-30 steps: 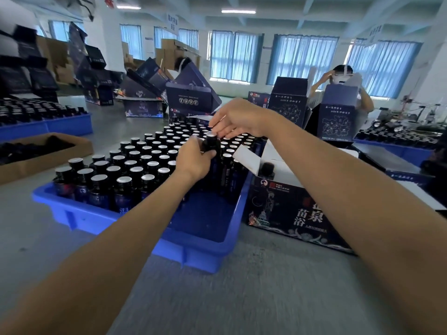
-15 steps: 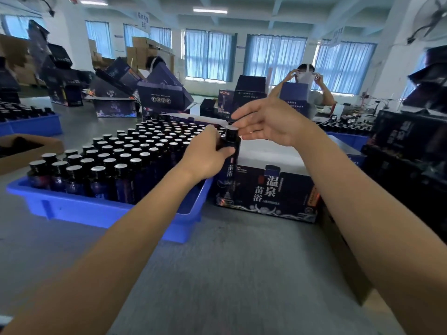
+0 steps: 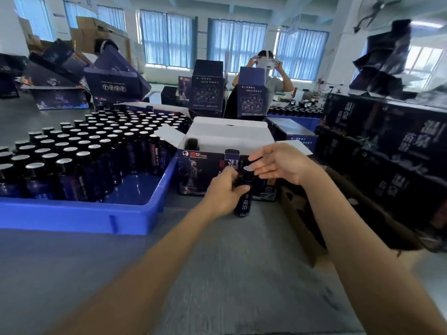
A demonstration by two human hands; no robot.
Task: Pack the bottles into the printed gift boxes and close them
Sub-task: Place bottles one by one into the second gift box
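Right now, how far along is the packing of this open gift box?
Early. Done: one bottle already stands in the open gift box, whose flaps are still up. In hand: the left hand grips a dark bottle in front of the box, the right hand open over its cap. Left: the blue crate is still mostly full, and the box needs closing.

Left hand [image 3: 223,193] curled in a grip, right hand [image 3: 281,164] apparently spread open just above

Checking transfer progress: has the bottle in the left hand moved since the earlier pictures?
Yes. The bottle has left the blue crate and now sits rightward, before the open gift box.
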